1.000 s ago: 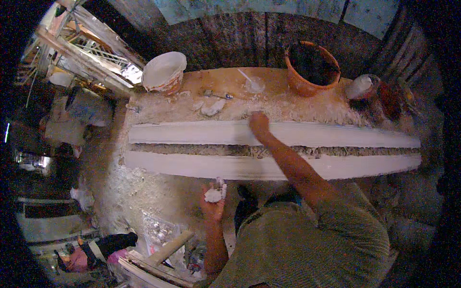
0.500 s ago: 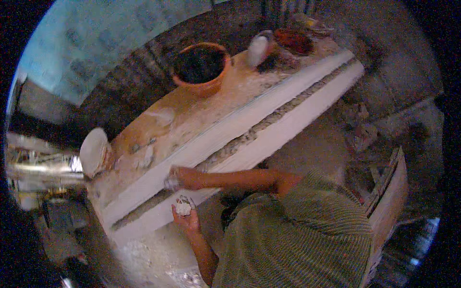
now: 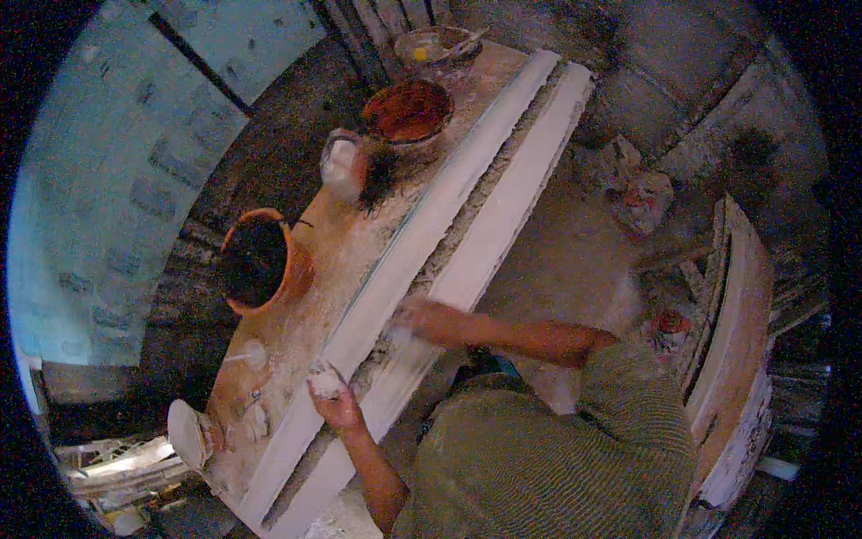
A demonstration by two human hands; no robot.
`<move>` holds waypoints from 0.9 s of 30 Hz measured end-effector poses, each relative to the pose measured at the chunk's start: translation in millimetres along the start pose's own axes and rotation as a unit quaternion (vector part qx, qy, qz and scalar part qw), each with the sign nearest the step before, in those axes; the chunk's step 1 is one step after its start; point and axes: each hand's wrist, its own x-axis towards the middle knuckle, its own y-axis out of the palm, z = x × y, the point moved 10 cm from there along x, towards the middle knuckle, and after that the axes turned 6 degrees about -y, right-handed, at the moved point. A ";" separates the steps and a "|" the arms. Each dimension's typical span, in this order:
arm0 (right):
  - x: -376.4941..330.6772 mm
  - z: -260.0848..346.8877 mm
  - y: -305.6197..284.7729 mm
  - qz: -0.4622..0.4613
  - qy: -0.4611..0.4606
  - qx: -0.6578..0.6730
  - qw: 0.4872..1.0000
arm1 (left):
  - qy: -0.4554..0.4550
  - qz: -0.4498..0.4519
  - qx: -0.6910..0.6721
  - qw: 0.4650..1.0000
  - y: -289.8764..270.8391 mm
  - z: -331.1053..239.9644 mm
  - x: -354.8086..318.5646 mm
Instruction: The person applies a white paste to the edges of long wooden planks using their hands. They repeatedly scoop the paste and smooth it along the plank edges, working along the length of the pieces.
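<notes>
Two hands over the long white plaster moulding (image 3: pixel 467 193), which lies diagonally along the table (image 3: pixel 305 296), running from near left to far right. My left hand (image 3: pixel 330 395) is curled shut around a small white lump (image 3: pixel 323 381), likely wet plaster, held just over the moulding's near stretch; that reads to me as material kept ready close to the work. My right hand (image 3: pixel 409 314) rests flat on the moulding, further along, fingers spread, palm down; I'd say it is pressing or smoothing the surface, but whether anything is under the palm I cannot tell, and the grip there is blurred.

Far side of the table: an orange bucket (image 3: pixel 260 260) with dark contents at the left, a red-brown bowl (image 3: pixel 409 110) further off, a brush with dark bristles (image 3: pixel 377 175) touching a pale container (image 3: pixel 341 166) between them, another bowl (image 3: pixel 435 43) at the far end. A white dish (image 3: pixel 189 433) sits at the near left end. All within arm's reach, probably for mixing and dipping.

A curved moulded piece (image 3: pixel 736 332) leans at the right, cut off by the dark rim. My torso hides the near floor. Small bits on the table by the dish are too blurred to name.
</notes>
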 end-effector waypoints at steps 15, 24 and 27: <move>-289.7 -591.1 -370.3 -0.205 0.337 -0.508 0.766 | 0.053 -0.217 0.287 0.932 32.9 58.7 -29.6; -272.5 -584.8 -435.0 -0.239 0.400 -0.391 0.794 | 0.058 -0.281 0.282 0.915 34.0 85.3 -0.2; -232.9 -561.3 -418.1 -0.143 0.328 -0.457 0.814 | 0.047 -0.250 0.250 0.934 37.1 90.9 6.6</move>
